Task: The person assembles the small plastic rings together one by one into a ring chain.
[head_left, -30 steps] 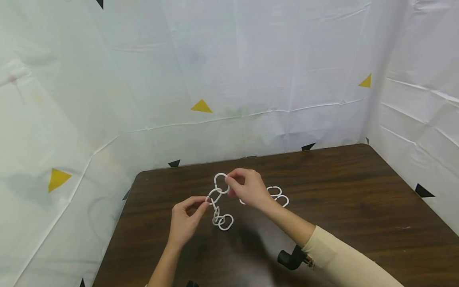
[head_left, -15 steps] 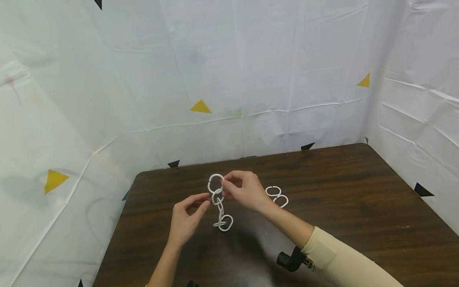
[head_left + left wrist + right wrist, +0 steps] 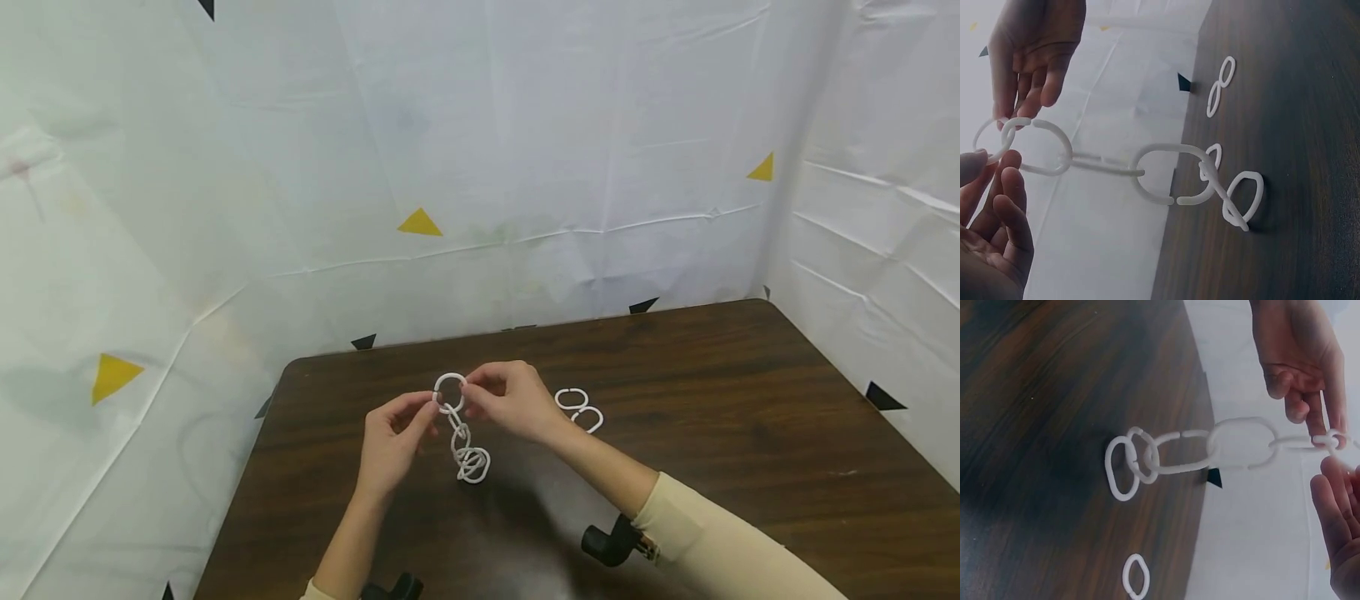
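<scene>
A chain of several white plastic links [image 3: 1169, 148] hangs between my hands, and its lowest link [image 3: 1110, 472] lies on the table. Thumb and fingertips of my left hand [image 3: 388, 442] pinch the left side of the top link [image 3: 450, 376]. My right hand [image 3: 516, 406] pinches that same link from the right side. In the left wrist view the second link [image 3: 1067, 140] hangs through the top one. Small gaps show in the sides of some links. Fingertips partly hide the top link in both wrist views.
Two loose white links, a farther one [image 3: 572, 390] and a nearer one [image 3: 602, 419], lie on the brown wooden table [image 3: 675, 383] right of my right hand. Another loose link [image 3: 1217, 150] shows in the left wrist view. White sheeting [image 3: 525, 125] stands behind the table.
My left fingers held a lower link, came off it, then moved up to the top link. The top link shifted left and slightly down with my right hand. The chain's lower end bunched up.
</scene>
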Motion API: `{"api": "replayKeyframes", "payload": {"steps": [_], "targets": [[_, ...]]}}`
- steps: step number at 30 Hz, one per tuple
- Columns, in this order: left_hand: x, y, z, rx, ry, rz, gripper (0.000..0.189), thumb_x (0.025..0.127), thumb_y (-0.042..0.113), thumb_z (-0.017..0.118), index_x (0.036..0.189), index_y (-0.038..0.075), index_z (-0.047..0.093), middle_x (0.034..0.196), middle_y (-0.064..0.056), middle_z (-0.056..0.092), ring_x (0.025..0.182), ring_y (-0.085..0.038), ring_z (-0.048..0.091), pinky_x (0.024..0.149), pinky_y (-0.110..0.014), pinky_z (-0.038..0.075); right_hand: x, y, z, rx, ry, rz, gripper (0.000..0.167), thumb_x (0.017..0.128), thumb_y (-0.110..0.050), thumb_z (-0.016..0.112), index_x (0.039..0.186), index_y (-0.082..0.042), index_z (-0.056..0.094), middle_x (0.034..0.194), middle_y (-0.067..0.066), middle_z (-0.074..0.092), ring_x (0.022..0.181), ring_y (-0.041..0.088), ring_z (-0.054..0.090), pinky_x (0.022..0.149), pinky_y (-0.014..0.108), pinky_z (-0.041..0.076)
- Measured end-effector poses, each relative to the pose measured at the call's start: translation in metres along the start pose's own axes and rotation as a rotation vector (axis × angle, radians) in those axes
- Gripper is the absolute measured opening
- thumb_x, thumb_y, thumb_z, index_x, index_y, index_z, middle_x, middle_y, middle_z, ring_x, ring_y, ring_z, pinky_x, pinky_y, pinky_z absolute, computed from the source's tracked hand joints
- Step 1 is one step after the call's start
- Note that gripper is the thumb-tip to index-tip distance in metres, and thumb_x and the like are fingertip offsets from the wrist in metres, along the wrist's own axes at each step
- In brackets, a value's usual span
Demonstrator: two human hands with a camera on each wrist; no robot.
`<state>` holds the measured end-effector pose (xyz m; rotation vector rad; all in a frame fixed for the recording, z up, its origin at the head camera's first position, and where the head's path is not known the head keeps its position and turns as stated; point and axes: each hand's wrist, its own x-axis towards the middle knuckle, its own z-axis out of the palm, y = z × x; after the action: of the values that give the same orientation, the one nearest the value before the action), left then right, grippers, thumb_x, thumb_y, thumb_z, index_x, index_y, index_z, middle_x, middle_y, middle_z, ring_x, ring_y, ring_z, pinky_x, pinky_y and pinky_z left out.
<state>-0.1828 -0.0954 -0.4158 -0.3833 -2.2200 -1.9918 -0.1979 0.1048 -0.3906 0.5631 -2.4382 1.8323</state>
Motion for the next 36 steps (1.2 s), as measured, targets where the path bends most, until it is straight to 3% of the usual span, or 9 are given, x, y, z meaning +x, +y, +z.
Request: {"api": "replayKeyframes", "payload": {"steps": [3,7,11,14,21,28,36], "targets": [[-0.003,0.01,0.001,-0.005,-0.002,-0.003,0.016,0.092,0.005,0.068,0.103,-0.006,0.071,0.088,-0.017,0.07,0.061,-0.013,0.061,0.045,-0.026,0.045,-0.001,0.002,-0.005,-0.039,-0.042,-0.017,0.008,0.092,-0.008,0.069,0.096,-0.002,0.072,0.077,0.009,0.071,0.067,0.024,0.07,0.06,0.035,0.057],[-0.005,0.012,0.001,-0.011,0.008,0.011,0.013,0.091,0.003,0.068,0.1,-0.005,0.071,0.094,-0.023,0.07,0.061,-0.014,0.062,0.045,-0.026,0.045,-0.001,0.008,-0.022,-0.134,-0.085,-0.036,0.012,0.092,-0.008,0.068,0.103,-0.004,0.072,0.087,0.008,0.072,0.069,0.017,0.07,0.061,0.033,0.057],[-0.005,0.01,0.001,-0.019,0.017,0.035,0.011,0.091,0.002,0.069,0.1,-0.004,0.072,0.093,-0.023,0.07,0.062,-0.014,0.062,0.044,-0.023,0.042,0.0,0.024,-0.049,-0.375,-0.049,-0.074,0.013,0.091,-0.01,0.068,0.103,-0.009,0.073,0.093,0.001,0.072,0.078,0.011,0.067,0.07,0.033,0.054],[-0.005,0.01,0.0,-0.018,0.013,0.041,0.012,0.091,0.002,0.069,0.1,-0.005,0.072,0.093,-0.023,0.07,0.062,-0.016,0.063,0.044,-0.022,0.041,-0.003,0.043,-0.065,-0.583,-0.026,-0.055,0.01,0.091,-0.013,0.069,0.1,-0.011,0.074,0.093,-0.002,0.071,0.081,0.012,0.064,0.073,0.034,0.052],[-0.006,0.009,0.001,-0.02,0.004,0.044,0.012,0.09,0.001,0.069,0.1,-0.005,0.071,0.094,-0.023,0.071,0.063,-0.024,0.063,0.045,-0.022,0.041,-0.021,0.088,-0.089,-0.86,-0.097,0.04,0.01,0.09,-0.011,0.07,0.099,-0.011,0.074,0.091,-0.001,0.068,0.082,0.018,0.065,0.067,0.038,0.053],[-0.006,0.007,0.001,-0.024,0.0,0.027,0.013,0.091,0.001,0.069,0.101,-0.006,0.071,0.094,-0.025,0.07,0.061,-0.014,0.062,0.045,-0.024,0.042,-0.039,0.116,-0.105,-0.998,-0.156,-0.024,0.005,0.086,-0.01,0.073,0.09,-0.013,0.074,0.085,-0.003,0.063,0.076,0.018,0.063,0.06,0.036,0.051],[-0.007,0.008,0.004,-0.005,-0.019,0.015,0.013,0.091,0.001,0.067,0.101,-0.006,0.071,0.093,-0.022,0.07,0.062,-0.012,0.062,0.045,-0.025,0.044,-0.05,0.131,-0.113,-1.046,-0.252,-0.088,0.022,0.079,-0.003,0.075,0.096,-0.017,0.076,0.09,0.0,0.062,0.078,0.017,0.063,0.06,0.034,0.05]]}}
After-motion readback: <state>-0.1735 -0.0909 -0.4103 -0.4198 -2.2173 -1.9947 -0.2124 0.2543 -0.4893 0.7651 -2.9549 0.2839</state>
